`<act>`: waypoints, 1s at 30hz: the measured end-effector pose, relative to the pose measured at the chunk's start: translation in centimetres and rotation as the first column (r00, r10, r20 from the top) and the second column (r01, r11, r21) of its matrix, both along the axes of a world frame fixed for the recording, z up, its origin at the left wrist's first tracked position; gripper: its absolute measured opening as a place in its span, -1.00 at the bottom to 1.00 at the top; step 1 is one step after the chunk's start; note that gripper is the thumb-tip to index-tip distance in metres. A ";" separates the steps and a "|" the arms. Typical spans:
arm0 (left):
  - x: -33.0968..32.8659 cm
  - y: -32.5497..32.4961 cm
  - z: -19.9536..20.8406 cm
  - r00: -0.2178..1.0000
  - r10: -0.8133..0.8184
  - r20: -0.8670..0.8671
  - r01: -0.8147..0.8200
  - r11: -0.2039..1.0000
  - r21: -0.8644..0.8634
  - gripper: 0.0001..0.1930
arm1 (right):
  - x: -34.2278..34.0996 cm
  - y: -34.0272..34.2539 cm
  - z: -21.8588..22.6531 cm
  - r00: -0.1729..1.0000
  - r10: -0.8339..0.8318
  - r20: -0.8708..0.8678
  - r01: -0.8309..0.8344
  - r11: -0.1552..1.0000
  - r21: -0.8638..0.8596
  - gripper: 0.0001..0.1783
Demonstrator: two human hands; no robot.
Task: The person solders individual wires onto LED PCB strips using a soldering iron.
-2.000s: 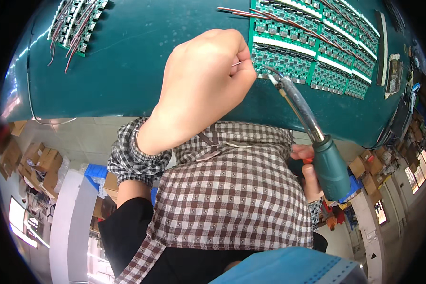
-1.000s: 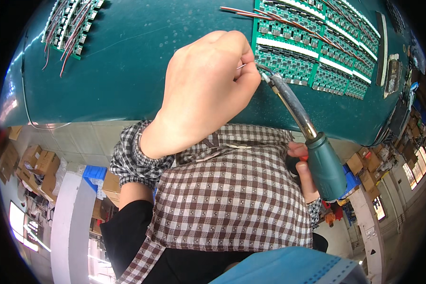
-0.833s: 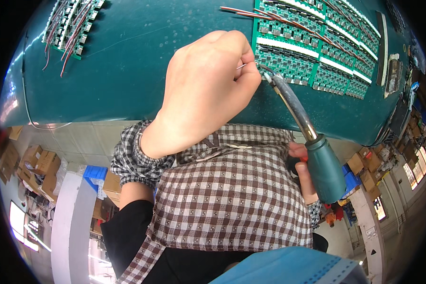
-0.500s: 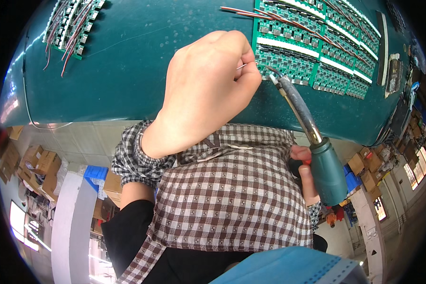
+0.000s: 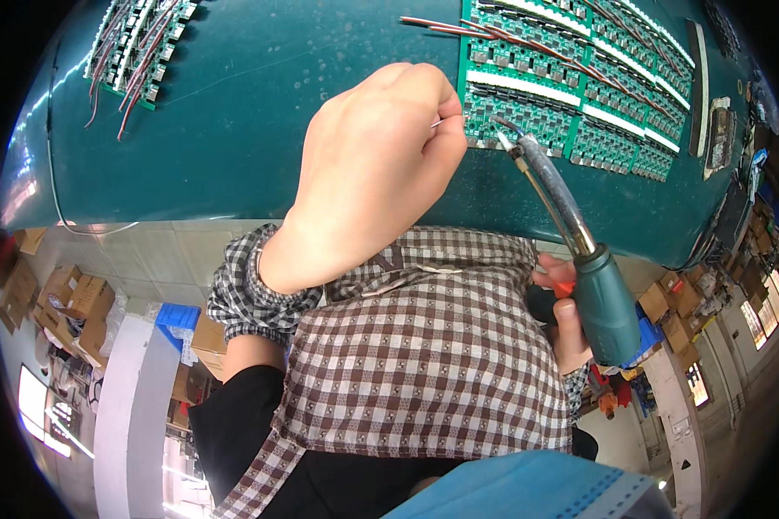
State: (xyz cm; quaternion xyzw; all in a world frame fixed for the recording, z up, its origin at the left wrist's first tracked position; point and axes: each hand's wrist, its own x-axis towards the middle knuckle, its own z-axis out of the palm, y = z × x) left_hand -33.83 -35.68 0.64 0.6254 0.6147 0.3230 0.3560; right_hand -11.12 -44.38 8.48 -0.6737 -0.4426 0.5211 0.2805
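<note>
My left hand is closed in a pinch at the near left corner of a green circuit board panel. A short bit of thin wire shows between its fingertips. My right hand, mostly hidden, grips a soldering iron by its green handle. From there the metal shaft slants up and left, with a thin tube alongside it that ends in a white nozzle. The iron's dark bent tip is over the panel's near row, just right of my left fingertips; whether it touches cannot be seen.
Red and black wires lie across the panel. A second stack of boards with wires sits at the far left of the green table. Along the right edge are a dark strip and a small worn block.
My left hand has shifted slightly left, away from the iron. The soldering iron has moved a little right and farther from me, still in my right hand.
</note>
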 end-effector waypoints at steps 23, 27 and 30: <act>1.4 -0.4 -0.4 0.992 0.110 -0.067 -0.108 0.993 0.040 -0.92 | -0.1 0.2 -0.1 0.999 -0.035 -0.011 0.034 0.999 -0.022 -0.58; 1.2 -0.1 -0.4 0.995 0.092 -0.041 -0.090 0.995 0.030 -0.93 | -0.1 0.1 -0.1 0.999 -0.049 -0.009 0.048 0.998 -0.026 -0.58; 1.1 -0.1 -0.3 0.996 0.083 -0.041 -0.082 0.996 0.024 -0.93 | 0.0 0.2 -0.1 0.999 -0.041 -0.012 0.041 0.999 -0.028 -0.58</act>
